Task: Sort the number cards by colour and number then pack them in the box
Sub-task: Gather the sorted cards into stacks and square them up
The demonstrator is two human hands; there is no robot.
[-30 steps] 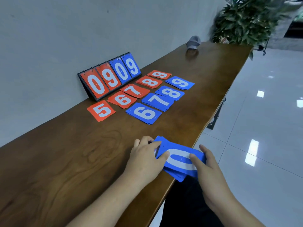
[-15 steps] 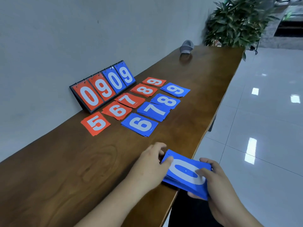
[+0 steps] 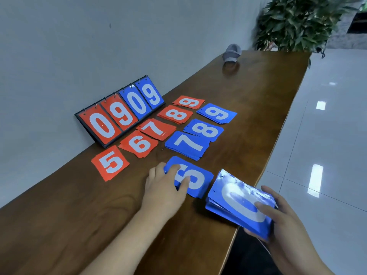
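Cards in a blue stack (image 3: pixel 240 205), a 0 on top, are gripped by the right hand (image 3: pixel 282 225), thumb over the face and fingers curled beneath. The stack is propped on the table (image 3: pixel 248 92) edge, probably so that single cards can be drawn off. The left hand (image 3: pixel 164 187) is laid with fingers nearly straight on the blue 6 pile (image 3: pixel 196 181), pressing rather than gripping, apparently to square it.

Sorted piles are set in two rows running away from the person: red 5 (image 3: pixel 110 162), red 6 (image 3: pixel 139 143), red 7 (image 3: pixel 156 129), red 8 (image 3: pixel 175 115) and red 9 (image 3: pixel 188 102) near the wall, blue 7 (image 3: pixel 186 144), blue 8 (image 3: pixel 204 130) and blue 9 (image 3: pixel 217 114) beside them, so colour and number are read at a glance. A flip stand (image 3: pixel 119 114) is leaned by the wall. No box is seen.

The stack's long axis is laid across the table edge, its punched short edge turned toward the wall; digit tops on the piles are pointed roughly the same way.
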